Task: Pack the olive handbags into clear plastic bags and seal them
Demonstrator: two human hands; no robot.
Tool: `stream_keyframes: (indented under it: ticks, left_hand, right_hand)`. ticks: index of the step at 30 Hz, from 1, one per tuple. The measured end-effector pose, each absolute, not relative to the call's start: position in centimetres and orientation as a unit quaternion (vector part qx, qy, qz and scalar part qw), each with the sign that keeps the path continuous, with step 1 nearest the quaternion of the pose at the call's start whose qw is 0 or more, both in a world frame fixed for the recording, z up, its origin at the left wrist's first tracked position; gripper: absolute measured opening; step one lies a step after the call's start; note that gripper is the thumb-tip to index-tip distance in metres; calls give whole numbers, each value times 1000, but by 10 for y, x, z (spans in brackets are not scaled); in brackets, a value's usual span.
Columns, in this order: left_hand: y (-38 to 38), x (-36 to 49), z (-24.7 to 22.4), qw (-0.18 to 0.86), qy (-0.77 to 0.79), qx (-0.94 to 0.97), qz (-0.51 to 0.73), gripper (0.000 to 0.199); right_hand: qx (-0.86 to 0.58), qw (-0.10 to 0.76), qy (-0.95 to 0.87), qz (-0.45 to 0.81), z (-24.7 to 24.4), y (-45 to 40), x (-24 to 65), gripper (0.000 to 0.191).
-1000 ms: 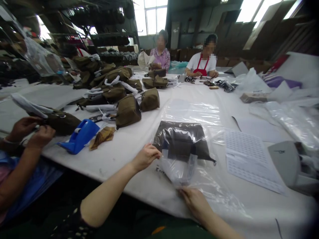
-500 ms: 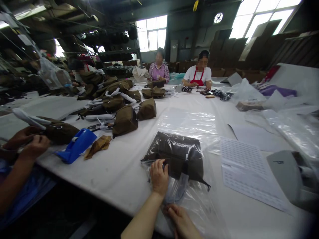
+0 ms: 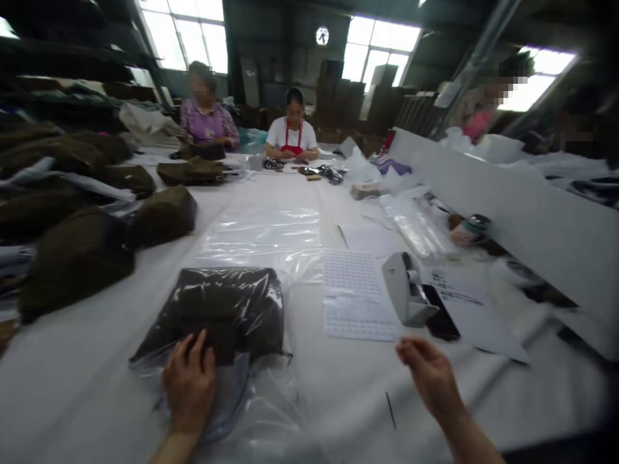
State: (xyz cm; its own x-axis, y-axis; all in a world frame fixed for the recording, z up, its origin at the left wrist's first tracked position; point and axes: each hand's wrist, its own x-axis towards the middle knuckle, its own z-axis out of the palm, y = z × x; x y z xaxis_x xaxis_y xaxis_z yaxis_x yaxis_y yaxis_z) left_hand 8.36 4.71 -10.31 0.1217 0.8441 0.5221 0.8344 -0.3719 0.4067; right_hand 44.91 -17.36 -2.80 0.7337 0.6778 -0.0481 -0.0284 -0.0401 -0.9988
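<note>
A dark olive-brown fabric bag (image 3: 217,299) lies in a clear plastic bag (image 3: 273,403) on the white table before me. My left hand (image 3: 188,380) rests on the plastic over the fabric bag's near edge, fingers spread and open. To the right, my right hand (image 3: 430,370) is over the table with thumb and fingers pressed together; whatever is between them, if anything, is too small to make out. Just beyond it stands a grey tape dispenser (image 3: 406,290), with a black phone (image 3: 441,312) beside it. A printed label sheet (image 3: 355,296) lies left of the dispenser.
Flat clear plastic bags (image 3: 264,232) lie beyond the wrapped bag. Brown bags (image 3: 77,258) are heaped at left. A low white partition (image 3: 507,225) runs along the right. Two co-workers (image 3: 290,132) sit across the table. A thin dark strip (image 3: 391,410) lies near my right hand.
My view has turned right. My right hand has left the plastic bag's near end and moved right toward the tape dispenser. My left hand is still on the wrapped bag.
</note>
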Motion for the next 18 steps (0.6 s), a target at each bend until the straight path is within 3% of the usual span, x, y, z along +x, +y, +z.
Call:
stream_keyframes:
  ticks: [3, 6, 11, 15, 18]
  left_hand:
    - [49, 84, -105, 0, 546, 756, 361, 50]
    - [47, 85, -102, 7, 552, 752, 360, 54]
    - [51, 85, -101, -2, 546, 752, 370, 53]
    - [53, 81, -105, -37, 540, 758, 365, 46]
    - [52, 81, -106, -39, 544, 756, 362, 44]
  right_hand:
    - [-696, 695, -143, 107, -25, -180, 549, 38]
    - [-718, 671, -132, 131, -33, -168, 601, 54]
    - [-729, 644, -139, 187, -41, -147, 610, 64]
    - [-740, 643, -124, 151, -50, -161, 592, 52]
    - [-789, 583, -120, 150, -62, -177, 585, 45]
